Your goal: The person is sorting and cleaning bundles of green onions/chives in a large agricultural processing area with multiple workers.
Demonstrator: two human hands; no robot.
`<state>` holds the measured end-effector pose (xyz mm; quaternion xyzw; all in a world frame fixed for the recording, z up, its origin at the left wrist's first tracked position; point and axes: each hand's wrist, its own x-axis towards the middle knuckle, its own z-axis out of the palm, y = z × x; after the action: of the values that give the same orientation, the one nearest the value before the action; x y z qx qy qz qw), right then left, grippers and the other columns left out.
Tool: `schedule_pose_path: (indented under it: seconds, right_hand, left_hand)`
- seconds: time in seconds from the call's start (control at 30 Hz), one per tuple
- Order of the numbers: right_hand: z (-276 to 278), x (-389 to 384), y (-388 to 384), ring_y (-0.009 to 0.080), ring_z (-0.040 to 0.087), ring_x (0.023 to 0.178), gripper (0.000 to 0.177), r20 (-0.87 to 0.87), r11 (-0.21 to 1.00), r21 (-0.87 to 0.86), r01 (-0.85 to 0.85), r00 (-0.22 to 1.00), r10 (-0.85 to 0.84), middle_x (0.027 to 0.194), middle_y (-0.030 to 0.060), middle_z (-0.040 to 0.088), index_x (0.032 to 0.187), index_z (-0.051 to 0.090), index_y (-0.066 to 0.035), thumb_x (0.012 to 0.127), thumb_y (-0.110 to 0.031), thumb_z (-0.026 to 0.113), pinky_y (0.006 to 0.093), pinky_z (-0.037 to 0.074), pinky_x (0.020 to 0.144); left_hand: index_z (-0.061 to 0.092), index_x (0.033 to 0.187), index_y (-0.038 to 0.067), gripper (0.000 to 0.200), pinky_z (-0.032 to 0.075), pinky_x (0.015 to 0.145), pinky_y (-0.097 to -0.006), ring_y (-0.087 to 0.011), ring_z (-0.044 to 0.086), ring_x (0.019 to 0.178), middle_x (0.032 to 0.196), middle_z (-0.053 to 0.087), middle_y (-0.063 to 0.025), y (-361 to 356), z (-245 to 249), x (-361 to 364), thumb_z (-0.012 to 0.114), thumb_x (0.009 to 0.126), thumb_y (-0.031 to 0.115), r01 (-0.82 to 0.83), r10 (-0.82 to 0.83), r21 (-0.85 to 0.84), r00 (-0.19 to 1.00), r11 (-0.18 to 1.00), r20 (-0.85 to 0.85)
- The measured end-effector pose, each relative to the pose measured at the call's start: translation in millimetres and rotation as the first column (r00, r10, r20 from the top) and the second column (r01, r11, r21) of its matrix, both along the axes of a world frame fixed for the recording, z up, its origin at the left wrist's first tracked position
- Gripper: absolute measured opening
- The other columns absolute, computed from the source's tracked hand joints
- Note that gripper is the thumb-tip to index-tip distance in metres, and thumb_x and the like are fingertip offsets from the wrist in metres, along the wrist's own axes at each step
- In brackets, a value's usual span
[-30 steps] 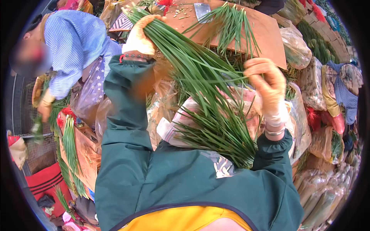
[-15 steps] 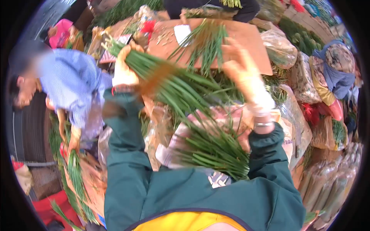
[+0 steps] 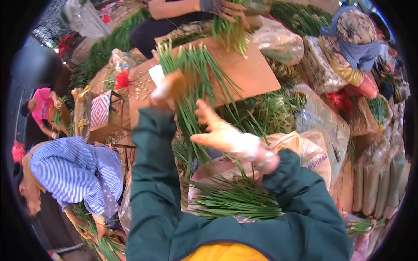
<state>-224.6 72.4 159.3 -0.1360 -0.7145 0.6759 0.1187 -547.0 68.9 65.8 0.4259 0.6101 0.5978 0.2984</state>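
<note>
Right hand [image 3: 224, 132] moved nearer left hand [image 3: 173, 85]; fingers [image 3: 208, 115] spread beside green stalks [image 3: 187, 115].

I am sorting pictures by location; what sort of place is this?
Probably a vegetable sorting and bundling area: chive-like leaves lie heaped, a brown board bears more, and a co-worker's gloved hand holds another bunch.

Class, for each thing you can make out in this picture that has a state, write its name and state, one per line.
Board: partly covered.
Long leaves: fanned out, overhanging the board.
Left hand: gloved, at the leaves, blurred; grip unclear.
Right hand: gloved, open.
Near pile: spread, no tie visible.
Co-worker's bunch: held.
Clear bag: bulging.
</note>
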Motion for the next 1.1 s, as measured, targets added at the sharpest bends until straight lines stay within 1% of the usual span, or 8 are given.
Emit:
schedule_pose_path:
  seconds: [0.1,0.2,0.27,0.3,0.4,0.5,0.67,1.1]
  right_hand:
    - [33.5,86.7,24.7,0.02,0.046,0.117,0.067,-0.079,0.893,-0.172,0.417,0.898,-0.434,0.132,0.0104,0.047,0.14,0.033,-0.007,0.083,-0.027,0.061,0.0331,0.033,0.1]
    - [41.3,188.0,36.9,0.0184,0.053,0.109,0.051,-0.058,0.665,0.019,0.747,0.665,-0.745,0.122,0.0081,0.055,0.13,0.047,-0.004,0.088,-0.032,0.057,0.0322,0.038,0.095]
    - [29.5,285.6,35.3,0.0183,0.055,0.107,0.055,-0.112,0.366,0.026,0.93,0.367,-0.924,0.122,0.0101,0.056,0.131,0.046,-0.003,0.09,-0.038,0.056,0.0314,0.037,0.095]
    - [36.1,282.8,38.6,0.0183,0.055,0.106,0.055,-0.084,0.4,0.045,0.915,0.403,-0.911,0.122,0.0099,0.056,0.13,0.047,-0.002,0.09,-0.037,0.057,0.0318,0.038,0.095]
    - [-5.9,392.6,10.6,0.0178,0.052,0.109,0.054,0.009,0.342,-0.038,0.939,0.342,-0.939,0.124,0.0104,0.054,0.132,0.044,0.001,0.091,-0.032,0.056,0.0291,0.034,0.098]
    - [-21.8,428.1,-23.5,0.0183,0.052,0.109,0.056,0.127,0.315,-0.034,0.948,0.317,-0.94,0.125,0.0109,0.053,0.131,0.044,0.001,0.09,-0.034,0.056,0.0299,0.035,0.097]
    - [-32.4,447.4,-81.8,0.0168,0.056,0.103,0.051,0.149,0.234,0.024,0.972,0.228,-0.962,0.117,0.0105,0.058,0.126,0.05,0.001,0.09,-0.035,0.057,0.0287,0.04,0.092]
    - [-70.7,335.3,-130.9,0.0372,0.02,0.137,0.121,0.359,0.677,0.736,-0.008,0.853,-0.379,0.146,0.0213,0.025,0.146,0.015,-0.007,0.049,-0.026,0.086,0.0498,0.017,0.111]
  left_hand:
    - [0.063,0.112,0.019,0.031,0.047,0.085,-0.0372,-0.0307,0.06,0.102,0.118,0.062,-0.0036,47.9,-22.2,-52.2,0.045,0.09,0.032,-0.187,-0.146,-0.22,0.344,0.958,-0.927]
    - [0.06,0.12,0.022,0.035,0.042,0.096,-0.0347,-0.0304,0.057,0.108,0.118,0.059,-0.0171,75.3,-70.6,-58.5,0.053,0.088,0.036,-0.024,-0.483,-0.633,0.625,0.774,-0.613]
    - [0.008,0.145,0.006,0.118,0.029,0.106,-0.0326,-0.0261,0.05,0.116,0.125,0.054,-0.0153,72.9,-55.7,7.1,0.082,0.059,0.041,-0.368,0.301,-0.024,0.793,0.929,-0.53]
    - [0.028,0.14,0.002,0.099,0.022,0.109,-0.0339,-0.0297,0.047,0.119,0.121,0.056,-0.0168,60.6,-10.8,20.0,0.08,0.064,0.039,-0.466,0.137,-0.049,0.355,0.883,-0.925]
    - [0.043,0.128,0.0,0.062,0.039,0.098,-0.0386,-0.0279,0.047,0.115,0.125,0.05,-0.0164,52.1,-15.8,63.2,0.072,0.077,0.018,-0.089,0.274,0.26,0.275,0.962,-0.922]
    - [0.048,0.125,0.0,0.051,0.038,0.099,-0.0391,-0.0304,0.048,0.115,0.121,0.052,-0.018,-15.3,43.2,210.7,0.067,0.08,0.015,0.318,-0.221,0.081,0.8,0.945,-0.558]
    - [0.027,0.139,-0.004,0.091,0.023,0.11,-0.0454,-0.0395,0.032,0.131,0.139,0.033,-0.0272,-122.7,68.1,394.7,0.075,0.068,0.027,0.695,-0.784,-0.449,0.276,0.562,-0.556]
    - [0.044,0.121,-0.004,0.072,0.042,0.09,-0.042,-0.0365,0.051,0.105,0.108,0.055,-0.0236,-119.6,10.1,444.0,0.073,0.062,0.025,0.551,-0.903,-0.755,-0.002,0.357,-0.429]
